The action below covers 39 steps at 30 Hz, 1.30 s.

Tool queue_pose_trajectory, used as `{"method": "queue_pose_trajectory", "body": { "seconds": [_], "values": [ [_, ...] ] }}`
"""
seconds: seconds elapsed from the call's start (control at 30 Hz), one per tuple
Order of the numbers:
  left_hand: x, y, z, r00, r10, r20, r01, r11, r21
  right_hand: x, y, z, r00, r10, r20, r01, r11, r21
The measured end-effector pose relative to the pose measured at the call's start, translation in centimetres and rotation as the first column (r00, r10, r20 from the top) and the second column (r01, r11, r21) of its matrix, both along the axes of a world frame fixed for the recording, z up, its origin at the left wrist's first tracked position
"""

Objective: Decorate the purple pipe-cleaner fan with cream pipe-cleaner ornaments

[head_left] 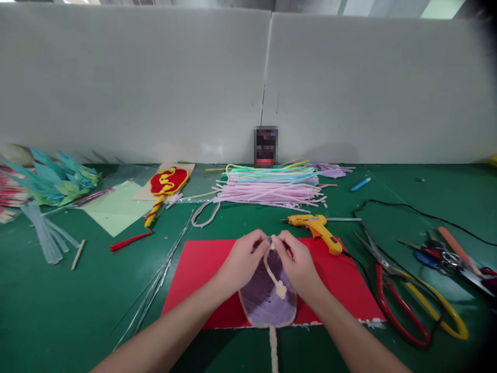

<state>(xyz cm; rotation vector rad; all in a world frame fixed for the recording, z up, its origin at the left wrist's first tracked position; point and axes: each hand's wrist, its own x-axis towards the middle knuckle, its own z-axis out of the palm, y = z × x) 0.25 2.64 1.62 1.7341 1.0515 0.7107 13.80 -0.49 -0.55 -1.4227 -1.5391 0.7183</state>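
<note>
My left hand [245, 259] and my right hand [298, 261] meet fingertip to fingertip near the top of a purple fan [267, 310]. Each is closed in a pinch on the upper end of a cream pipe cleaner [268, 267]. This fuzzy stem curves down over the fan's face to a small cream flower [280, 290]. Cream edging runs round the fan, and a twisted cream handle [274, 344] points toward me. Under the fan lies a red sheet [202, 274]. The fingers partly hide the fan's top and the pinched tip.
Beyond the sheet lie a yellow glue gun [324, 230] and a pile of pastel pipe cleaners [272, 192]. Large scissors [404, 305] and other tools [446, 259] are at right. At left are a red-and-yellow fan [169, 181], glue sticks [44, 235] and thin wires [163, 277].
</note>
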Motion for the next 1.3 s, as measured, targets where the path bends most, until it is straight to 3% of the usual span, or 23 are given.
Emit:
{"method": "queue_pose_trajectory", "body": {
  "seconds": [0.37,0.63,1.3],
  "values": [
    [0.05,0.26,0.23,0.996,-0.048,0.071,0.051,0.997,-0.053,0.0,-0.1,0.43,0.994,0.007,-0.109,-0.012,0.999,-0.043],
    [0.03,0.12,0.03,0.999,0.01,0.039,-0.01,1.0,0.004,-0.27,-0.22,0.23,0.993,0.014,-0.118,-0.024,0.996,-0.083],
    [0.18,-0.29,0.64,0.998,-0.019,0.066,0.017,0.999,0.042,-0.43,0.02,0.28,0.933,0.02,-0.359,-0.068,0.99,-0.122]
  ]
}}
